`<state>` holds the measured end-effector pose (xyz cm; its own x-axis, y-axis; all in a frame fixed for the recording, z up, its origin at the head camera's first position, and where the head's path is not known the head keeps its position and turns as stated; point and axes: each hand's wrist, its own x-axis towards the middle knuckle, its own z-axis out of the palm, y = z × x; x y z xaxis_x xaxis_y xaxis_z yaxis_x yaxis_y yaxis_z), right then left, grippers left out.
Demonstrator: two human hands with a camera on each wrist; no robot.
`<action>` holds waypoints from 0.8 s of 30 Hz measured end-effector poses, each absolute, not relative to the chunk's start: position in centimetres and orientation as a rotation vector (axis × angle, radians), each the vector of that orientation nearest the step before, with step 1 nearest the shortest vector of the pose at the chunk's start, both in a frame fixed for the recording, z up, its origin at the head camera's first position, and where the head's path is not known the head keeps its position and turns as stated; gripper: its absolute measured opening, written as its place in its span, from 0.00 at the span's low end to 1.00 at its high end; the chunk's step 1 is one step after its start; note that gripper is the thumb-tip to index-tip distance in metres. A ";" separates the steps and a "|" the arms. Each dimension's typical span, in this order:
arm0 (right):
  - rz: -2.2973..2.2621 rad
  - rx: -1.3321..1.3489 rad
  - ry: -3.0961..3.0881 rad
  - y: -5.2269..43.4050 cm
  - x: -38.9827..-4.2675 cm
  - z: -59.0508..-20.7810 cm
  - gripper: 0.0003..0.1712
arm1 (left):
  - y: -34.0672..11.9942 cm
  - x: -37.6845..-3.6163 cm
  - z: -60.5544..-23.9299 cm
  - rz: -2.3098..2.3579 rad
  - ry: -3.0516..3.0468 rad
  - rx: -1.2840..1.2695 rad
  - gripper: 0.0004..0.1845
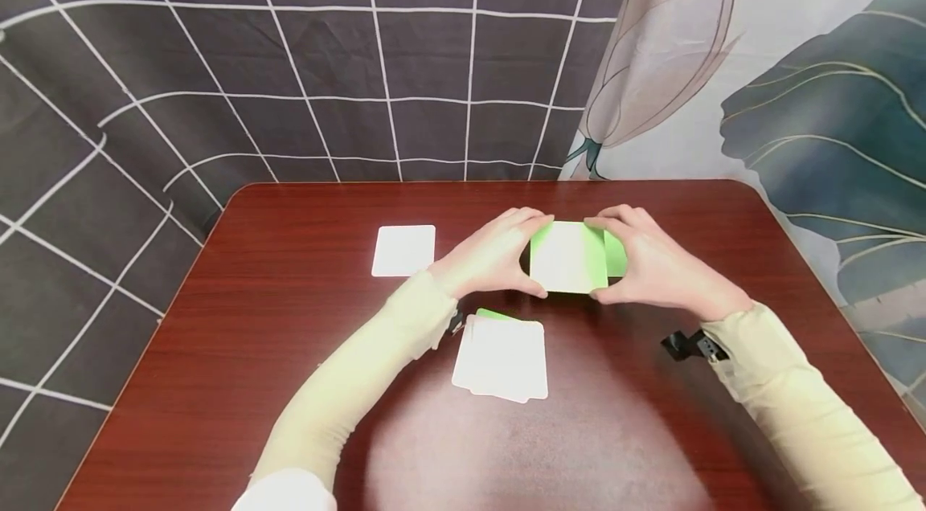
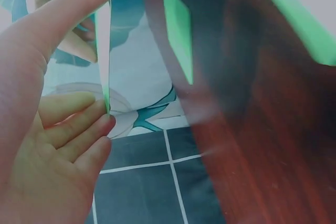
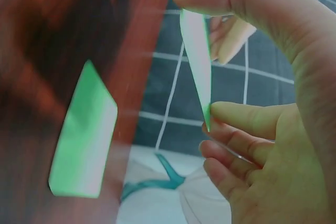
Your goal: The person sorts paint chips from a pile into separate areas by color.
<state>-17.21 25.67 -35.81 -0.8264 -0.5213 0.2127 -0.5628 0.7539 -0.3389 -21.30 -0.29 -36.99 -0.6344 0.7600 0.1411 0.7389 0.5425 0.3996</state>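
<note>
Both hands up over the far-centre of the counter (image 1: 289, 310), holding one card (image 1: 568, 256) betw. them, white face toward the head cam, green edge showing. Left hand (image 1: 492, 254) pinches the card's left edge: thumb on one edge, fingers (image 2: 79, 124) curled to the opposite one. Right hand (image 1: 654, 262) does the same on the right edge, thumb on top, fingers (image 3: 236, 124) curled under. A green card (image 1: 616, 252) lies on the counter just behind the held one. Near side, a loose stack of white cards (image 1: 501, 358) w/ a green corner poking out. A single white card (image 1: 403, 250) lies apart, to the left.
</note>
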 end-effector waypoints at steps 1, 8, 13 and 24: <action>0.583 0.874 -2.842 25.9 -17.6 -35.7 0.56 | 0.1 -21.7 -36.9 0.671 2.722 1.316 0.56; 0.511 0.789 -2.930 27.3 -19.5 -34.8 0.57 | 2.4 -23.8 -36.8 0.622 2.746 1.298 0.55; 0.427 0.780 -3.006 28.2 -20.6 -34.8 0.56 | 4.1 -24.8 -37.4 0.573 2.773 1.298 0.56; 0.256 0.835 -3.087 29.6 -22.7 -37.2 0.53 | 6.7 -25.5 -40.3 0.585 2.761 1.188 0.54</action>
<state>-22.72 29.60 -37.22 -0.8625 -0.5056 -0.0222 -0.4951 0.8520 -0.1705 -25.50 6.67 -40.31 -0.6962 0.7137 0.0766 0.6835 0.6266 0.3744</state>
